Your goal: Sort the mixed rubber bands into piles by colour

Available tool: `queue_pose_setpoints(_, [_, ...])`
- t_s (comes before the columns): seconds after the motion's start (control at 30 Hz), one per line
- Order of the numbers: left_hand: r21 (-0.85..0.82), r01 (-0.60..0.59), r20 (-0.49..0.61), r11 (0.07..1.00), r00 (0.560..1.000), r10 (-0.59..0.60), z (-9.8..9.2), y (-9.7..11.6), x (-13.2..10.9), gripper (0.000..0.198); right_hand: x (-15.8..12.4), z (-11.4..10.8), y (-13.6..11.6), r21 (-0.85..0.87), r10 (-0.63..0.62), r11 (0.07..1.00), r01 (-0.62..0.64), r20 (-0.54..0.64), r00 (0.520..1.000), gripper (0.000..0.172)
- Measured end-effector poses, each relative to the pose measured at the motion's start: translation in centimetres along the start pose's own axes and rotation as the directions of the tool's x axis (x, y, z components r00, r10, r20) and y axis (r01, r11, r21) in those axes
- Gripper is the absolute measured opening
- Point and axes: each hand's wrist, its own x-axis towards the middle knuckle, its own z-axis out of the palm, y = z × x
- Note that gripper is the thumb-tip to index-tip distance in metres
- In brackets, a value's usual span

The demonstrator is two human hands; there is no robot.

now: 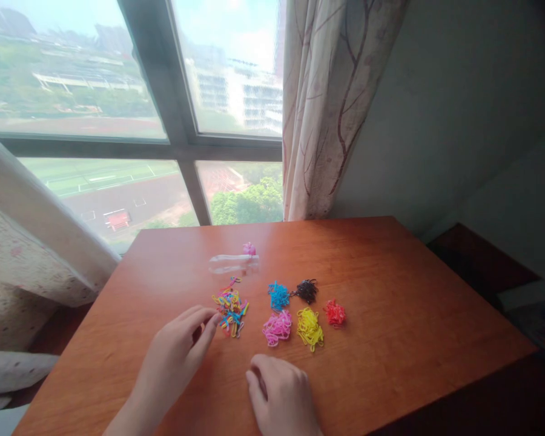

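Note:
A loose pile of mixed-colour rubber bands [231,310] lies on the wooden table. At its left edge is my left hand [177,345], thumb and fingers drawn together in a pinch; anything between the fingertips is too small to make out. Nearer to me, my right hand [281,393] rests low over the table with curled fingers, and its inside is hidden. Sorted heaps lie beyond it: blue bands [278,295], black bands [307,291], pink bands [277,328], yellow bands [309,329] and, furthest right, red bands [335,313].
Behind the mixed pile lies a clear plastic container [234,263] with a pink top [249,248]. The table [390,339] reaches back to a window [181,145], with a patterned curtain [327,109] at its right and another curtain [40,224] at the left.

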Motion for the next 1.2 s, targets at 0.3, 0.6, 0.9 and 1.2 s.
queue_pose_setpoints(0.3, [-0.166,0.007,-0.142,0.986,0.989,-0.031,2.6,-1.5,-2.6,0.029,3.2,0.7,-2.5,-0.198,0.036,0.98,-0.026,0.046,0.998,0.015])
queue_pose_setpoints(0.6, [-0.177,0.006,-0.125,0.984,0.992,-0.028,2.6,-1.1,-2.8,0.026,5.1,1.1,-3.2,-0.294,0.106,0.952,-0.088,0.047,0.993,0.013])
queue_pose_setpoints(0.9, [-0.127,0.012,-0.109,0.992,0.994,-0.025,2.7,-0.9,-2.8,0.026,5.5,1.8,-2.9,-0.347,0.112,0.934,-0.081,0.071,0.991,0.018])
queue_pose_setpoints(1.2, [-0.117,0.006,-0.113,0.993,0.993,-0.02,2.7,-1.1,-2.8,0.025,4.6,1.0,-2.3,-0.267,0.067,0.961,-0.074,-0.036,0.997,0.019])
